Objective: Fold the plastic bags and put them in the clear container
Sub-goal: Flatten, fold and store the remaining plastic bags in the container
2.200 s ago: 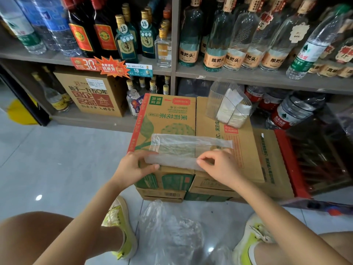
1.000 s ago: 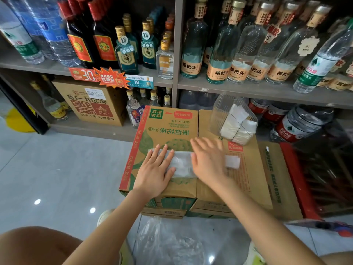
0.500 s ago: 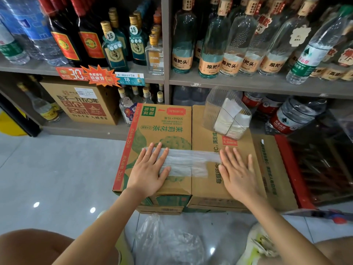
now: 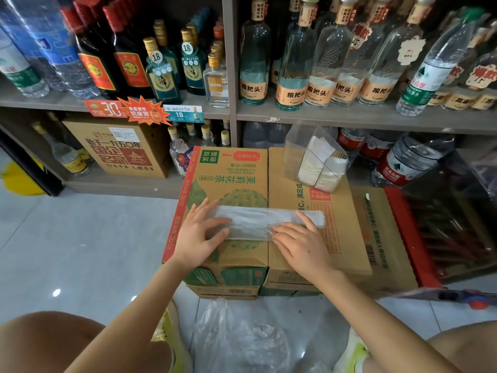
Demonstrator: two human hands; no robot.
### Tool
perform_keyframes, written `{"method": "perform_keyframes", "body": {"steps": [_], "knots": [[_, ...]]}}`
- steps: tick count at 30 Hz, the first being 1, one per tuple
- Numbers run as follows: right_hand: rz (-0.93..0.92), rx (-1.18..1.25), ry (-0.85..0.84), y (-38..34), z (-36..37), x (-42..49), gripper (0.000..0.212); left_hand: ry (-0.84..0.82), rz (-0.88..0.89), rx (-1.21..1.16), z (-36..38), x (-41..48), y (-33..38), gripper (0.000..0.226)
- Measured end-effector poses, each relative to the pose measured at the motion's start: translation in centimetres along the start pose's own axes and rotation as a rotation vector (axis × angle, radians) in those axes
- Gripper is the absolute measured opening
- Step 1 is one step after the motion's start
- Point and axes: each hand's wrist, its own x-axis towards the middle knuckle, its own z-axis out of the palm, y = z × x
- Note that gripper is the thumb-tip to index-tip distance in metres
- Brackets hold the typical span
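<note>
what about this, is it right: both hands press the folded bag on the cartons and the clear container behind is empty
Not empty: the head view shows the clear container already holding folded white bags. The rest stands: the left hand and right hand press the folded bag on the cartons.

I'm watching the right hand sliding left along the folded plastic bag, coming off its right end toward the middle and leaving that end lying uncovered on the carton.
</note>
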Motion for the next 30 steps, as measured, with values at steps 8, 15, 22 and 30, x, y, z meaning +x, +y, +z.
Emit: {"method": "perform_keyframes", "body": {"steps": [8,15,22,30], "knots": [[0.206,0.201,-0.003,-0.1,-1.5,0.1,0.008,0.016,0.102,0.143,-1.1,-2.0,-0.6,0.043],[0.510,0.316,-0.168,0.8,-1.3,3.0,0.020,0.041,-0.320,-0.044,-0.8,0.6,0.3,0.020],[0.601,0.250,-0.123,0.5,-0.6,3.7,0.014,0.131,-0.430,0.049,-0.1,1.8,0.6,0.020],[0.531,0.231,-0.084,0.2,-0.3,3.6,0.014,0.278,0.011,0.395,2.0,0.1,2.0,0.037]]}}
